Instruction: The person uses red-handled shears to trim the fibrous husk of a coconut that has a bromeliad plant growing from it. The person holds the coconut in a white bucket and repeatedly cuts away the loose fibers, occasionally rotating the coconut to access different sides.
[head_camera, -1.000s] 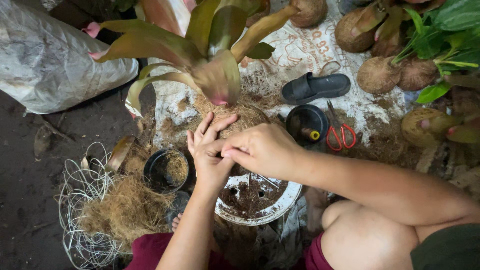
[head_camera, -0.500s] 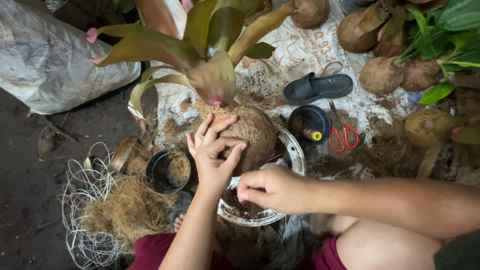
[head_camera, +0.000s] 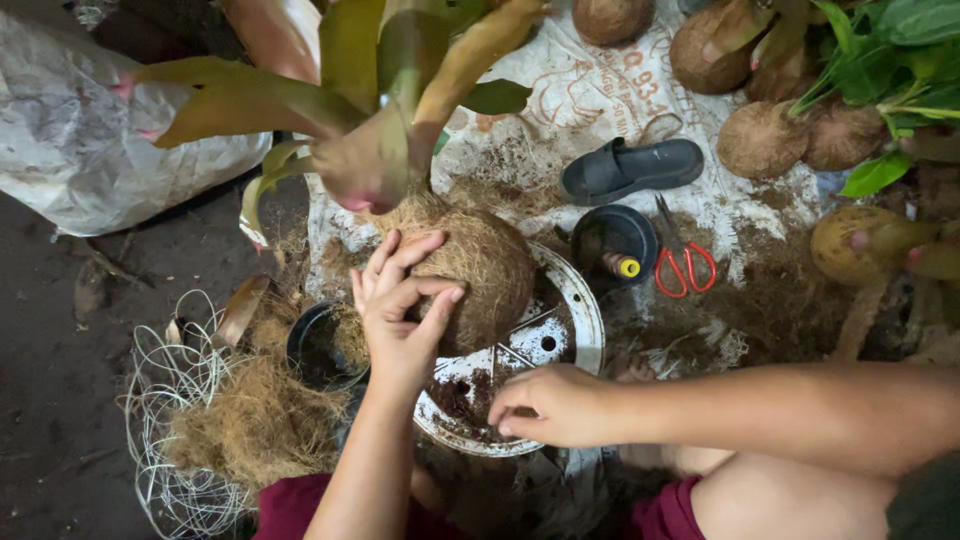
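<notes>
Down at the centre of the head view, the left hand (head_camera: 400, 315) presses spread fingers against the fibre ball (head_camera: 480, 265) at the plant's (head_camera: 385, 110) base, an open grip resting on its side. That ball sits on the white perforated dish (head_camera: 575, 320), tilted toward the upper left. Lower down, the right hand (head_camera: 550, 405) pinches its fingertips together over the soil in the dish, though what it holds I cannot tell. Left of the dish sits a black pot (head_camera: 318, 350), with loose fibre (head_camera: 255, 420) and wire (head_camera: 160, 400) beyond. Upper right lie a sandal (head_camera: 630, 170) and red scissors (head_camera: 685, 265).
</notes>
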